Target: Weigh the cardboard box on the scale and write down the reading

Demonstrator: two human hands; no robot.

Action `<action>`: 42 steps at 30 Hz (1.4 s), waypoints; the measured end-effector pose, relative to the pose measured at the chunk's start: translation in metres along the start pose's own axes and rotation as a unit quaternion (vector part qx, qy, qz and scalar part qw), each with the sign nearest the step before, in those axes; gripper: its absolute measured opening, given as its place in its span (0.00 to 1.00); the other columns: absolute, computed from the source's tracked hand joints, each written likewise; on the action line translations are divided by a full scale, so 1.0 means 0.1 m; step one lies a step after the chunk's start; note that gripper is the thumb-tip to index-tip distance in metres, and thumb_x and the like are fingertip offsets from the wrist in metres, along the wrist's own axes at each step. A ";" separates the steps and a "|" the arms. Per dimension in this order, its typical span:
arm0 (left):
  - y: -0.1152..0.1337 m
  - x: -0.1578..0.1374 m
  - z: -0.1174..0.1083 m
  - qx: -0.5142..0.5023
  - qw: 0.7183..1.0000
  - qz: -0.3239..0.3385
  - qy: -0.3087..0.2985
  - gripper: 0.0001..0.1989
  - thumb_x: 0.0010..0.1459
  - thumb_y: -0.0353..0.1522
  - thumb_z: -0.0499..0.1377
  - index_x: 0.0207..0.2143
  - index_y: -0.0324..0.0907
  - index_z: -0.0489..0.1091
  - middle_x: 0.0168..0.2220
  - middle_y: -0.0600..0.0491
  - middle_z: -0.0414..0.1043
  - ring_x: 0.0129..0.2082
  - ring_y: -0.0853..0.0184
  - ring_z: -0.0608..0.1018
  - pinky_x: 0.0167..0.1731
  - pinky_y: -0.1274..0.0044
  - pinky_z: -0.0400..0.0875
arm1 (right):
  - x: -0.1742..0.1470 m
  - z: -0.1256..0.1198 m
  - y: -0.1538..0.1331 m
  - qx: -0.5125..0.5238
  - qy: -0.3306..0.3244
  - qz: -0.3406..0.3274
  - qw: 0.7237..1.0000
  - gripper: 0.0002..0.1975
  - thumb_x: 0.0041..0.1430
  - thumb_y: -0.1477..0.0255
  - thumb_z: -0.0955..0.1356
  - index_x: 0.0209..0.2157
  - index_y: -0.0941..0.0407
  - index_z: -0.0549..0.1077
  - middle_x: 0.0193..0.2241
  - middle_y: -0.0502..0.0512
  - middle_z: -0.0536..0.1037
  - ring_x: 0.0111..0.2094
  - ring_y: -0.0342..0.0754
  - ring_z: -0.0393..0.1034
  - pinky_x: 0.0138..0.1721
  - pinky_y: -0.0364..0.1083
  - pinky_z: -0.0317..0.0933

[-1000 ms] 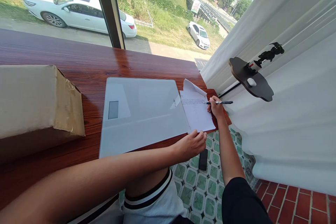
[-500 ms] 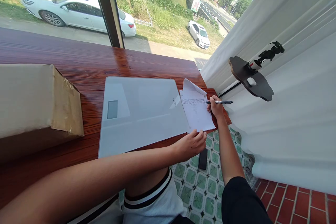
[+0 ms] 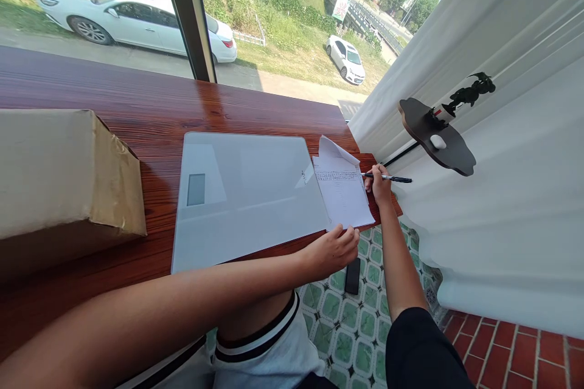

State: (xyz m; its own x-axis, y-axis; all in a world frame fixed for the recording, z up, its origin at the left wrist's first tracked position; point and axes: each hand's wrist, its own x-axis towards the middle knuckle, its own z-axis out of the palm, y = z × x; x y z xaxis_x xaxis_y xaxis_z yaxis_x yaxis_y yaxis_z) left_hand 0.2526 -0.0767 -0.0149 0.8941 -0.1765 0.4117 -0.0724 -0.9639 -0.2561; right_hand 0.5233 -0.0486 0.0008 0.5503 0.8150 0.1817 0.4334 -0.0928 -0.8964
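Observation:
My right hand [image 3: 378, 185] grips a black pen [image 3: 393, 179], its tip at the right edge of a white sheet of paper [image 3: 343, 197] with lines of small writing near the top. The sheet lies partly on a white glass scale [image 3: 246, 194] and partly on the wooden counter [image 3: 137, 115]. My left hand [image 3: 332, 250] rests at the counter's front edge, fingertips on the sheet's lower corner, holding nothing.
A brown cardboard box [image 3: 64, 173] stands on the counter at the left. A dark phone [image 3: 353, 276] lies on the tiled floor below. A dark wall shelf [image 3: 435, 140] with a small figure juts out at the right. The window looks onto parked cars.
My right hand and the pen have shifted slightly to the right, toward the sheet's right edge. The left hand has stayed in place.

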 end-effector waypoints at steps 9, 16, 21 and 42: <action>0.00 0.00 0.00 0.002 1.000 -0.007 0.003 0.18 0.62 0.31 0.52 0.53 0.40 0.70 0.58 0.41 0.69 0.55 0.56 0.70 0.47 0.66 0.62 | 0.07 -0.02 0.09 -0.034 0.111 -0.076 0.990 0.26 0.55 0.57 0.72 0.49 0.59 0.71 0.39 0.58 0.76 0.38 0.44 0.72 0.41 0.43 0.68; 0.00 0.00 0.00 0.002 1.000 0.001 -0.014 0.22 0.61 0.33 0.54 0.56 0.39 0.67 0.60 0.39 0.67 0.56 0.54 0.69 0.48 0.65 0.62 | 0.08 -0.02 0.13 -0.016 0.084 -0.051 0.995 0.25 0.55 0.59 0.73 0.49 0.60 0.73 0.41 0.61 0.79 0.43 0.48 0.76 0.45 0.45 0.70; 0.00 0.01 -0.01 -0.005 1.000 -0.003 -0.015 0.22 0.60 0.33 0.55 0.56 0.39 0.67 0.60 0.39 0.67 0.56 0.55 0.69 0.48 0.66 0.62 | 0.08 -0.03 0.13 -0.061 0.069 -0.056 0.994 0.24 0.56 0.58 0.71 0.49 0.60 0.75 0.38 0.60 0.79 0.39 0.48 0.76 0.41 0.45 0.70; -0.02 0.00 -0.02 -0.025 1.000 -0.005 -0.005 0.21 0.60 0.33 0.56 0.56 0.39 0.67 0.59 0.38 0.68 0.56 0.55 0.69 0.49 0.66 0.62 | 0.06 0.04 0.02 -0.175 0.052 -0.067 0.981 0.22 0.55 0.58 0.71 0.44 0.61 0.80 0.35 0.59 0.80 0.34 0.48 0.73 0.38 0.46 0.68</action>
State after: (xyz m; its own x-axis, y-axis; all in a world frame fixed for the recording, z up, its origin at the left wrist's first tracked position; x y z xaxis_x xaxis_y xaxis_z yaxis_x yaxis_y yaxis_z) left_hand 0.2518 -0.0756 -0.0126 0.8989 -0.1654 0.4058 -0.0853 -0.9744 -0.2082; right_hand 0.5244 -0.0415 -0.0016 0.5335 0.7720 0.3456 0.7158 -0.1944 -0.6707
